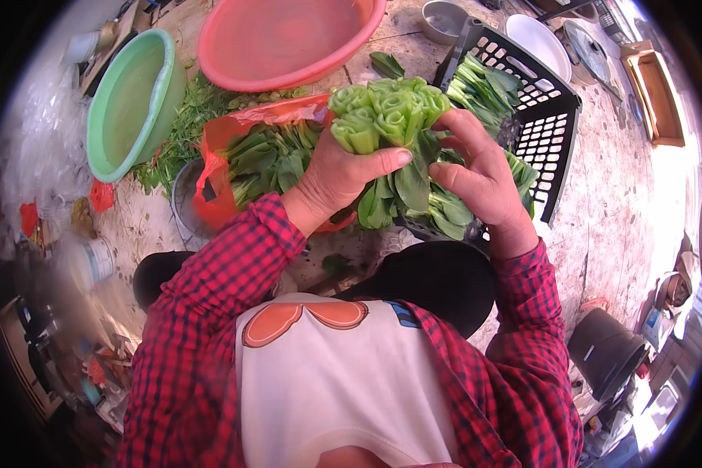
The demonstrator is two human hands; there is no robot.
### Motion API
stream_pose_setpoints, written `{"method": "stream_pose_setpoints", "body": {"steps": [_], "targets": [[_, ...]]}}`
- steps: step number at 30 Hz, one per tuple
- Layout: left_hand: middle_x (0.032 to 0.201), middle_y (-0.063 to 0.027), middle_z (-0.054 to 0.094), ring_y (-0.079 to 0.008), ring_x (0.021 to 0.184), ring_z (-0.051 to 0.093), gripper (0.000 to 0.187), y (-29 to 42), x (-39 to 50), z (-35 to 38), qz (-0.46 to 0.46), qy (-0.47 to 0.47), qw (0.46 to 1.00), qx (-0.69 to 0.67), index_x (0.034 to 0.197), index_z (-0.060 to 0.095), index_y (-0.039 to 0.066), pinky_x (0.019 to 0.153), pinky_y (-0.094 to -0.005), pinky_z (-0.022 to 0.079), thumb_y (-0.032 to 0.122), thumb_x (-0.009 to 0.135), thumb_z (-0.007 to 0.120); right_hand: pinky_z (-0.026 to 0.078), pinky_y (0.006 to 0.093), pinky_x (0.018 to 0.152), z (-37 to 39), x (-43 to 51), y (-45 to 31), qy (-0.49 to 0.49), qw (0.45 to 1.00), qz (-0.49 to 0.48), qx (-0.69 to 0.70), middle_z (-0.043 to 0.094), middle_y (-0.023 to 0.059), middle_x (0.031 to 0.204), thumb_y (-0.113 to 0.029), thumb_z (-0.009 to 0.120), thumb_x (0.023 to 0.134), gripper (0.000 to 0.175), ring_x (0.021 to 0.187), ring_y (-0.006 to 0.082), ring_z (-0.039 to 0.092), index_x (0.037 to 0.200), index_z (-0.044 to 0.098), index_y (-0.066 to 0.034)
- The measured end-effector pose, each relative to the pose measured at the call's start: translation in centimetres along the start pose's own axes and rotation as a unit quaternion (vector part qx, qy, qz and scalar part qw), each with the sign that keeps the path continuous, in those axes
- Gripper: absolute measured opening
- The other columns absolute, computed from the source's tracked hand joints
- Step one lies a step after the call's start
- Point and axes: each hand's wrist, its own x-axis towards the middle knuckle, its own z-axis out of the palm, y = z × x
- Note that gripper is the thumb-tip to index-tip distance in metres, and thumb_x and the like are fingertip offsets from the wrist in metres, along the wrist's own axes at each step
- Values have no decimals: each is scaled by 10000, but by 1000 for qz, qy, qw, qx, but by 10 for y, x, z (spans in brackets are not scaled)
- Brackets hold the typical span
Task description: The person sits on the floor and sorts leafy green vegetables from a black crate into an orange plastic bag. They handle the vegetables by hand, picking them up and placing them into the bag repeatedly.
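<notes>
My left hand (351,169) is wrapped around a bundle of bok choy (389,111), its pale cut stem ends facing up and its leaves hanging below. At the bundle's right side is my right hand (474,167), fingers spread and fingertips close to the stems; whether they touch is hard to tell. Behind my left hand, a red plastic bag (213,169) lies open with more bok choy (281,158) inside. A black plastic crate (561,128) holding bok choy (485,93) stands beyond my right hand, partly hidden by it.
A pink basin (292,41) stands ahead, with a green basin (128,111) to its left. Loose greens (196,111) lie between them. A metal bowl (444,22) and a white basin (538,47) are near the crate. A black bucket (605,354) lies tilted at the lower right.
</notes>
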Motion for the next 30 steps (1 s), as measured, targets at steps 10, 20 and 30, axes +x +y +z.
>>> {"method": "stream_pose_setpoints", "body": {"steps": [10, 20, 30], "targets": [[1179, -24, 625, -126, 1111, 575, 492, 14, 13, 39, -8, -34, 994, -106, 1300, 590, 37, 981, -300, 459, 187, 858, 747, 364, 384, 1143, 22, -1, -24, 5, 999, -23, -22, 490, 157, 1445, -350, 969, 652, 1179, 1351, 257, 471, 1525, 274, 30], [1287, -149, 571, -221, 1225, 552, 795, 20, 35, 70, -35, -100, 991, 83, 1376, 425, -64, 1078, -334, 422, 129, 700, 798, 514, 327, 936, 5, -18, 20, 248, 969, 21, 7, 680, 76, 1167, -249, 860, 768, 693, 1041, 167, 649, 1322, 512, -19], [1345, -195, 592, -297, 1231, 590, 659, 47, 44, -8, 54, -11, 974, 221, 1378, 552, 13, 1042, -380, 467, 213, 786, 761, 509, 375, 1001, -31, -25, 25, 260, 912, -88, 306, 625, 151, 1213, -88, 725, 839, 608, 1102, 256, 632, 1372, 472, 61]]}}
